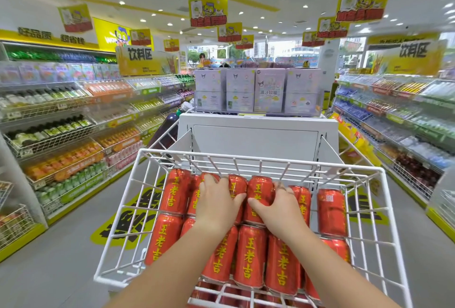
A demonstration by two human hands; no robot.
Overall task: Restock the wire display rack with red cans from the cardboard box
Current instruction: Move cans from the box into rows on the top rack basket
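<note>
I see drink shelves (pixel 61 120) left | more shelves (pixel 398 115) right | four pale boxes (pixel 258 91) in a row atop a white stand (pixel 256 133) | dark bottle (pixel 170 128) beside the stand's left edge | yellow banners (pixel 208 11) hang overhead | yellow floor decal (pixel 128 219) on grey floor.

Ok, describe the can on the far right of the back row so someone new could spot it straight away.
Find the white wire rack in the aisle's middle, filled with red cans lying flat. In its far row, go right past both hands to the last can. It lies apart from its neighbours and shows a small white label, not big yellow characters.
</note>
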